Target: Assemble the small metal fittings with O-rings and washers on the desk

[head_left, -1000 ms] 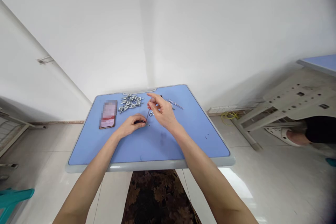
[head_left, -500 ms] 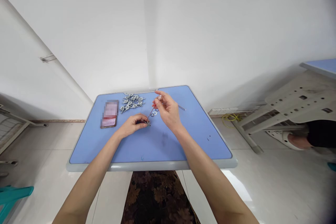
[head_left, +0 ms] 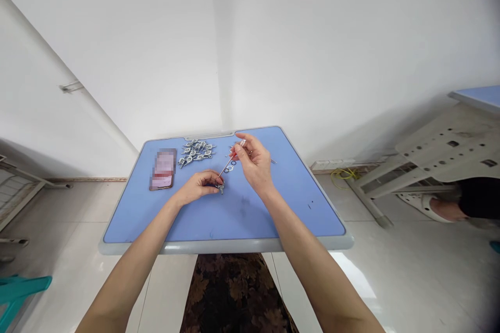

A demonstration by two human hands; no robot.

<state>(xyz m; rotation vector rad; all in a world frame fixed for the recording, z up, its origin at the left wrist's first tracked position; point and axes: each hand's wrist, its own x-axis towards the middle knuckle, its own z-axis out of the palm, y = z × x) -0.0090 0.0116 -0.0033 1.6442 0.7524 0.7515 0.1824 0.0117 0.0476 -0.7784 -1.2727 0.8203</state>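
My left hand [head_left: 200, 186] rests low over the blue tabletop, its fingers pinching a small metal part [head_left: 221, 187] that is partly hidden by them. In my right hand [head_left: 254, 164] is a screwdriver [head_left: 225, 167] with a red and clear handle and a thin shaft. The shaft slants down to the left, its tip at the metal part by my left fingertips; whether it touches cannot be made out. Just beyond lie a few small rings and flat washer-like pieces [head_left: 230, 168]. A pile of similar silvery metal parts [head_left: 196, 152] sits farther back on the left.
A phone [head_left: 162, 169] with a blurred screen lies on the left of the blue table [head_left: 297, 208]. A thin rod [head_left: 273, 161] shows behind my right hand. The wall stands close behind. At right are another desk [head_left: 474, 99] and a person's foot in a white clog [head_left: 424, 206].
My right hand and the screwdriver handle have shifted slightly right, tilting the shaft more. More of the metal part now shows beside my left fingers, which have barely moved.
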